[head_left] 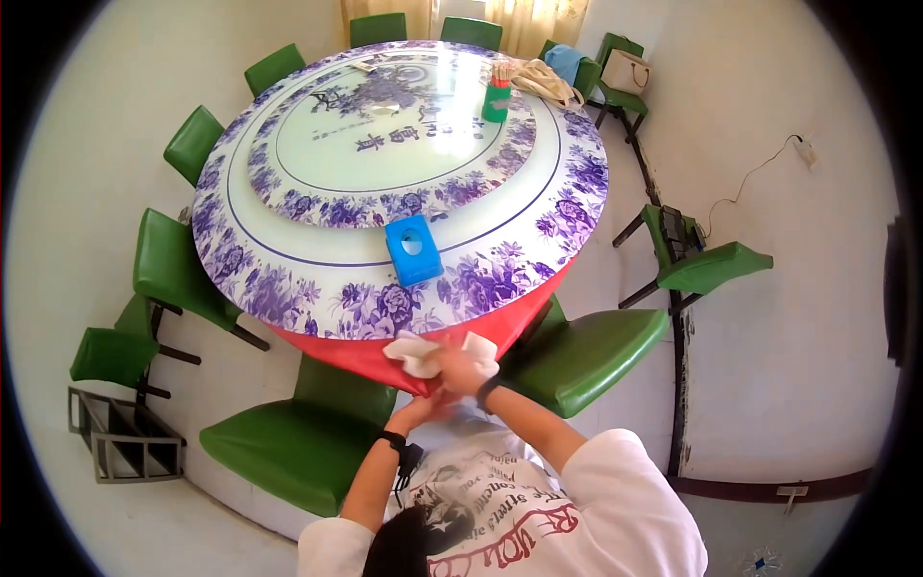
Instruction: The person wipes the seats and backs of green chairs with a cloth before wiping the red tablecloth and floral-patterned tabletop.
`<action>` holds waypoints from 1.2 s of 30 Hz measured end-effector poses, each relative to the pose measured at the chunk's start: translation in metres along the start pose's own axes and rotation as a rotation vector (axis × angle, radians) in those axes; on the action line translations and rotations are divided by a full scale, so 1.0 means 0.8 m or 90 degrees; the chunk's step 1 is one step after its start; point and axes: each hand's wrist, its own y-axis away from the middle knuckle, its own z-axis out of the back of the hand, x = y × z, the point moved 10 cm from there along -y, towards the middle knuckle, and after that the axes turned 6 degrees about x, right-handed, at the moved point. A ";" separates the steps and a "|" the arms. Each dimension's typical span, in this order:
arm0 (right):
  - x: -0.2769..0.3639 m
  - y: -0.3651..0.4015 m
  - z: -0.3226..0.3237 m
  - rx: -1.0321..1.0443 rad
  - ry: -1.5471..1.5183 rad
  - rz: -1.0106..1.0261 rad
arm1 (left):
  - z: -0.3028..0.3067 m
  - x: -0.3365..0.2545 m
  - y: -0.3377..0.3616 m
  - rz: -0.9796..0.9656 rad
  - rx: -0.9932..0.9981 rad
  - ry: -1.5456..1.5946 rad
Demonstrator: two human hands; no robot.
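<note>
White tissue (415, 354) is bunched around my right hand (456, 369), whose fingers are blurred and closed on it just off the near edge of the round table (231, 252). My left hand (420, 412) is lower, close to the right wrist and against the red tablecloth (519, 319); its fingers are partly hidden. On the table's purple flowered rim, a short way beyond my hands, sits a blue tissue box (413, 252) with an oval opening.
A green holder with sticks (496, 101) and a beige cloth bag (546, 81) are on the table's far right. Green chairs surround the table, one near left (288, 442) and one near right (586, 356). A grey metal rack (125, 442) stands at left.
</note>
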 end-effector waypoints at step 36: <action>-0.093 -0.011 -0.155 0.416 -0.061 0.125 | 0.244 0.083 0.064 -0.378 -0.647 0.587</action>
